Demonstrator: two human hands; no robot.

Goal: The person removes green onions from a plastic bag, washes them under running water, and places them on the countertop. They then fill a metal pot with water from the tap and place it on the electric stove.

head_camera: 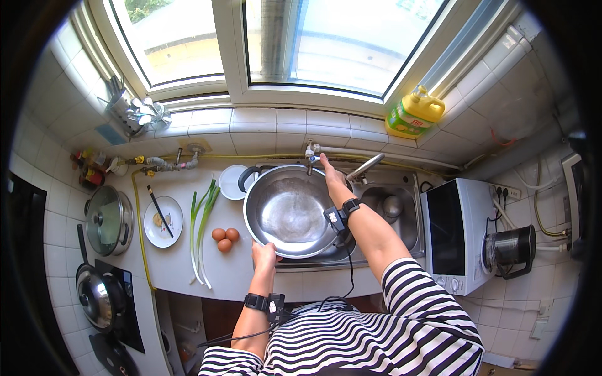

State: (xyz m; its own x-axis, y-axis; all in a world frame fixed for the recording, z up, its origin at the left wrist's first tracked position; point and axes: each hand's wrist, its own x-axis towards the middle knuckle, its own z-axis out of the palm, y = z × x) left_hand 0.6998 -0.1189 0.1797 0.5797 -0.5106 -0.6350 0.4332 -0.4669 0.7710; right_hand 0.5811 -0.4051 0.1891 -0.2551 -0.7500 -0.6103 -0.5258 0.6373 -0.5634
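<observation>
A wide stainless steel pot (291,211) with black side handles sits over the left part of the sink (418,211). My left hand (264,255) grips the pot's near left rim. Beyond the pot's right side, my right hand (330,174) reaches to the small wall tap (310,157), its fingers at the blue-marked tap handle. Whether water runs from the spout cannot be made out. Three brown eggs (225,238) lie left of the pot, beside some green onions (202,230). A white round dish (233,181) is partly behind the pot's left handle.
A plate (153,225) holds a black-handled utensil and a small yellowish piece. Farther left are a lidded glass-top pot (101,221) and a lidded pan (96,296) by the cooktop. A curved faucet (367,167) rises behind the sink; a microwave (447,230) stands right.
</observation>
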